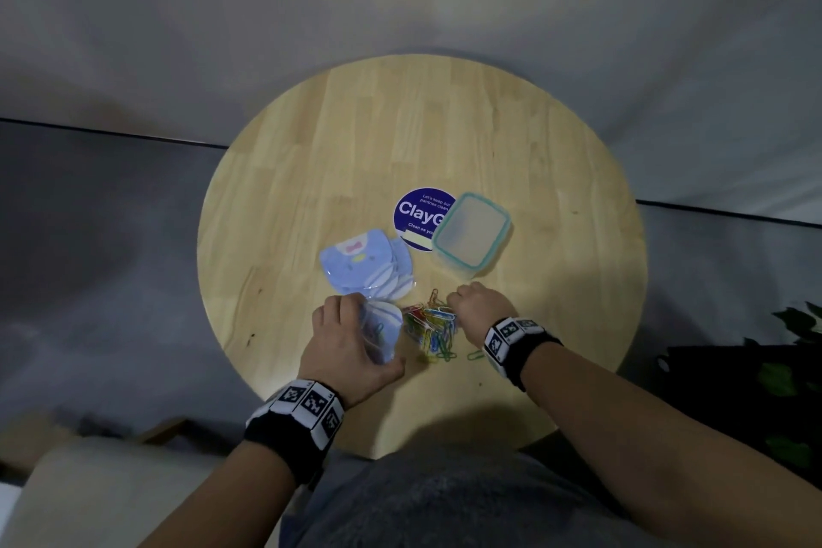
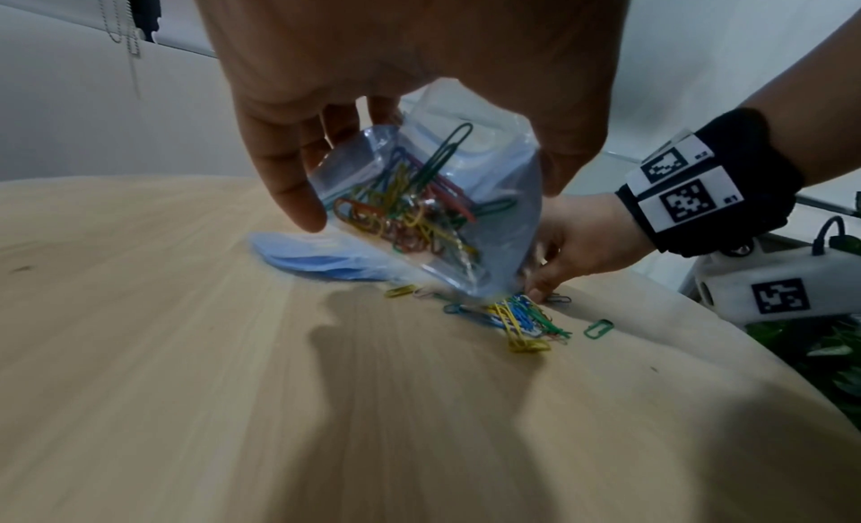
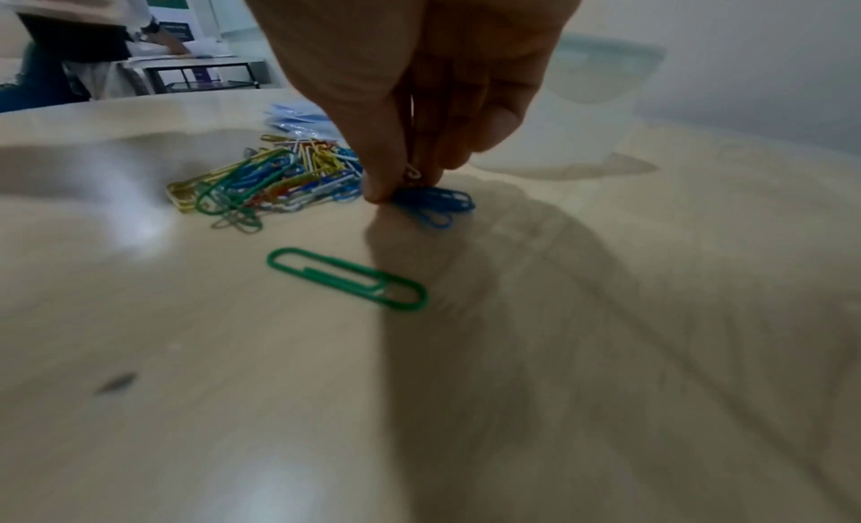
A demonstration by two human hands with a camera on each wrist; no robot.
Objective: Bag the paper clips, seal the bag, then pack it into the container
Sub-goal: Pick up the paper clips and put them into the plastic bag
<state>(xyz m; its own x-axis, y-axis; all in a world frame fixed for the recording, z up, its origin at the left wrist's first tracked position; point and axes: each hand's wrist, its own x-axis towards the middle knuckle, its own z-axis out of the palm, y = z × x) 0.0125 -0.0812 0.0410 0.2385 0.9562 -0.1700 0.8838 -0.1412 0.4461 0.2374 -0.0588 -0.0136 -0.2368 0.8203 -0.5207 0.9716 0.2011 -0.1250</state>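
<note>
One lidded plastic container (image 1: 471,233), one round blue sticker (image 1: 416,214), one stack of blue bags (image 1: 367,265), one held bag (image 2: 447,214), two hands; paper clips (image 1: 430,329) too many to count.

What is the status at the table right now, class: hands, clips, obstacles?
Left hand holds bag, partly filled. Right hand pinching blue clips beside pile. Container open, nothing blocking.
</note>
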